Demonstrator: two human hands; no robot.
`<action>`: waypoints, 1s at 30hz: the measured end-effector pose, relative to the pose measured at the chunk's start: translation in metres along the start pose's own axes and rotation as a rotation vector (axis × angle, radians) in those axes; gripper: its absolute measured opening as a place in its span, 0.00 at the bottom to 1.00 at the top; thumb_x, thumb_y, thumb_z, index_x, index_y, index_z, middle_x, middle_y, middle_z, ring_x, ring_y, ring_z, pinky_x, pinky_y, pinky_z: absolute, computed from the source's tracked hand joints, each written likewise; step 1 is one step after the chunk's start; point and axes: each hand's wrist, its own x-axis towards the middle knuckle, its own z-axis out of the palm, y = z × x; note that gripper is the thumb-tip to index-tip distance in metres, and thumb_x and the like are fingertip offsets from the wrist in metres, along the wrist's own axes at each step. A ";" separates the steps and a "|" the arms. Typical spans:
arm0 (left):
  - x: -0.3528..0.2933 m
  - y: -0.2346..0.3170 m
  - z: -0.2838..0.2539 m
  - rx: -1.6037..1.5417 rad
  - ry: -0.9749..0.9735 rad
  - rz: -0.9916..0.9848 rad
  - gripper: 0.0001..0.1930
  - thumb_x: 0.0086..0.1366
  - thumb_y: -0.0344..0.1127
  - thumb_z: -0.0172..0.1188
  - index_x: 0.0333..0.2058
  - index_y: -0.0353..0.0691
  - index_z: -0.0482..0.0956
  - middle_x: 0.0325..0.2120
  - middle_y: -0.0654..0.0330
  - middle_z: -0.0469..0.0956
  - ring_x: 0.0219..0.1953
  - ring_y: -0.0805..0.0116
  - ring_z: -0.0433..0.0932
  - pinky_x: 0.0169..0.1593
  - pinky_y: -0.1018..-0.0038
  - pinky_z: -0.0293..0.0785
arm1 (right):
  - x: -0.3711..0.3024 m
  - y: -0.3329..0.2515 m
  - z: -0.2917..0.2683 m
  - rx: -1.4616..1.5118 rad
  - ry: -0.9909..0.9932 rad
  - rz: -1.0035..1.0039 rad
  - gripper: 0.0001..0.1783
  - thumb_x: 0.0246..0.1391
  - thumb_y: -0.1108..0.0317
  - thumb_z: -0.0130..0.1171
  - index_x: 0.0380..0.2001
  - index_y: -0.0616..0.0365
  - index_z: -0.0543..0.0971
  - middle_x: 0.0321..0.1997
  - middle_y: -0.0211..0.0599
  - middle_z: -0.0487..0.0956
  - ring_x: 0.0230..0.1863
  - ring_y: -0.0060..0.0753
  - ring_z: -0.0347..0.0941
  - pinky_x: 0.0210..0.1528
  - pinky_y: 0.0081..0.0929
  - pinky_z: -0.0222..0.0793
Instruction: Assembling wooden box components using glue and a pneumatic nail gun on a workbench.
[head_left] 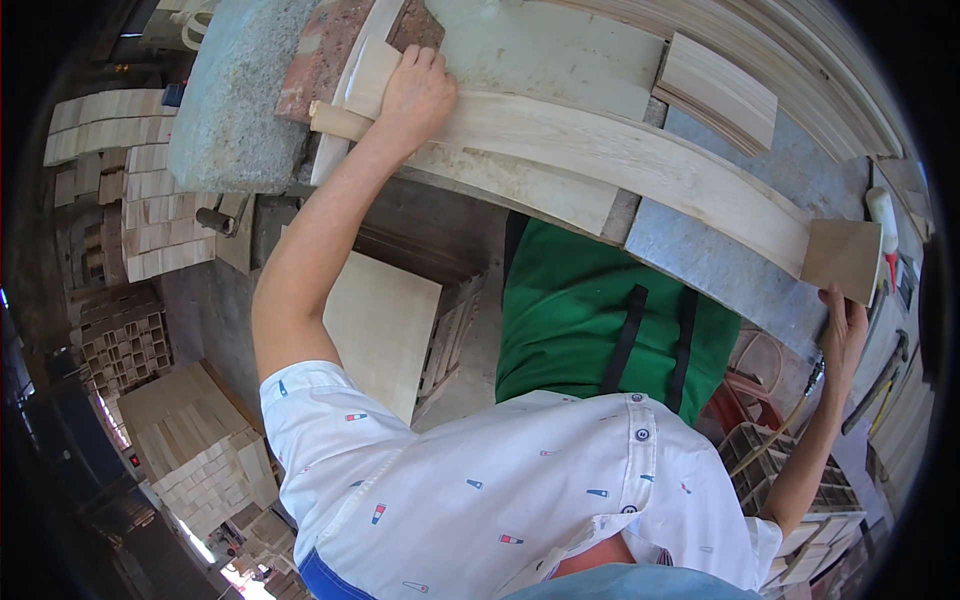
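Presently, upper middle of the frame: my left hand [415, 95] lies palm down, fingers [425, 58] flat and close together, pressing the left end of a long pale wooden plank [640, 160]. The plank runs slantwise from upper left to the right edge across the grey stone counter [700, 255]. Right side of the frame: my right hand [845, 325] sits at the plank's far end, fingers curled up behind a small square wooden board [843, 258] that stands against that end; the grip itself is partly hidden, so I cannot tell how tightly it closes.

Under the plank: a second flat board [520, 180], lying on the counter. Upper right: a short slab of stacked thin boards [718, 92]. Far right edge: a white bottle [882, 212]. Lower middle: my white patterned shirt [500, 470] and green apron [580, 310]. Left side: stacks of small wooden pieces [160, 215] and a square plywood sheet [385, 325] leaning below the counter.
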 end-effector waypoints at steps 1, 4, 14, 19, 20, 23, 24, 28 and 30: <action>-0.002 -0.001 0.002 0.011 0.030 0.016 0.06 0.56 0.33 0.57 0.27 0.39 0.82 0.32 0.54 0.78 0.43 0.58 0.74 0.53 0.63 0.67 | -0.001 -0.005 0.001 0.014 -0.027 -0.053 0.21 0.70 0.58 0.59 0.53 0.68 0.78 0.46 0.40 0.83 0.46 0.30 0.78 0.54 0.28 0.70; -0.006 -0.001 0.005 0.018 0.074 0.036 0.06 0.56 0.33 0.57 0.28 0.39 0.82 0.32 0.53 0.78 0.44 0.56 0.75 0.53 0.61 0.68 | -0.008 -0.022 0.004 0.000 -0.052 -0.061 0.21 0.68 0.60 0.60 0.51 0.68 0.79 0.45 0.40 0.84 0.45 0.30 0.78 0.52 0.28 0.70; 0.000 0.007 0.004 -0.101 -0.114 -0.127 0.07 0.62 0.35 0.55 0.32 0.40 0.80 0.37 0.50 0.78 0.48 0.50 0.75 0.61 0.51 0.66 | -0.066 -0.077 -0.009 -0.069 -0.097 0.139 0.15 0.61 0.72 0.61 0.49 0.67 0.79 0.37 0.45 0.83 0.42 0.37 0.80 0.46 0.32 0.74; -0.008 0.011 -0.008 -0.033 0.037 -0.060 0.10 0.61 0.34 0.55 0.39 0.40 0.80 0.34 0.53 0.77 0.45 0.54 0.75 0.64 0.56 0.64 | -0.127 -0.063 0.123 -0.083 -0.806 -0.324 0.13 0.59 0.75 0.55 0.46 0.65 0.81 0.36 0.55 0.81 0.41 0.60 0.81 0.45 0.45 0.77; -0.010 0.012 -0.010 -0.039 0.014 -0.068 0.10 0.61 0.34 0.55 0.40 0.39 0.80 0.35 0.53 0.77 0.45 0.54 0.74 0.65 0.56 0.63 | -0.132 -0.046 0.178 -0.157 -0.715 -0.404 0.13 0.59 0.76 0.53 0.45 0.65 0.81 0.39 0.56 0.81 0.43 0.61 0.79 0.46 0.47 0.76; -0.006 0.016 -0.016 -0.063 -0.026 -0.100 0.12 0.60 0.33 0.55 0.41 0.38 0.79 0.36 0.52 0.77 0.47 0.54 0.73 0.67 0.57 0.60 | -0.122 0.022 0.305 -0.338 -0.884 -0.190 0.16 0.61 0.71 0.51 0.49 0.63 0.80 0.54 0.58 0.79 0.57 0.60 0.73 0.58 0.47 0.72; -0.005 0.017 -0.020 -0.063 -0.049 -0.103 0.12 0.60 0.33 0.55 0.42 0.38 0.79 0.36 0.52 0.77 0.48 0.54 0.73 0.67 0.57 0.60 | -0.115 0.046 0.323 -0.307 -0.925 -0.124 0.16 0.61 0.71 0.51 0.49 0.63 0.80 0.54 0.58 0.79 0.57 0.60 0.74 0.58 0.47 0.72; 0.002 0.015 -0.036 -0.080 -0.237 -0.170 0.20 0.61 0.30 0.54 0.53 0.39 0.78 0.45 0.52 0.78 0.54 0.54 0.72 0.70 0.57 0.58 | -0.103 0.091 0.306 -0.317 -0.880 -0.091 0.16 0.60 0.72 0.51 0.49 0.64 0.80 0.53 0.58 0.79 0.57 0.60 0.74 0.58 0.47 0.72; 0.004 0.015 -0.040 -0.128 -0.253 -0.206 0.20 0.61 0.30 0.54 0.53 0.38 0.78 0.45 0.51 0.77 0.55 0.54 0.72 0.70 0.57 0.57 | -0.097 0.090 0.282 -0.322 -0.884 -0.082 0.16 0.60 0.72 0.52 0.49 0.64 0.80 0.53 0.58 0.79 0.57 0.60 0.74 0.58 0.48 0.72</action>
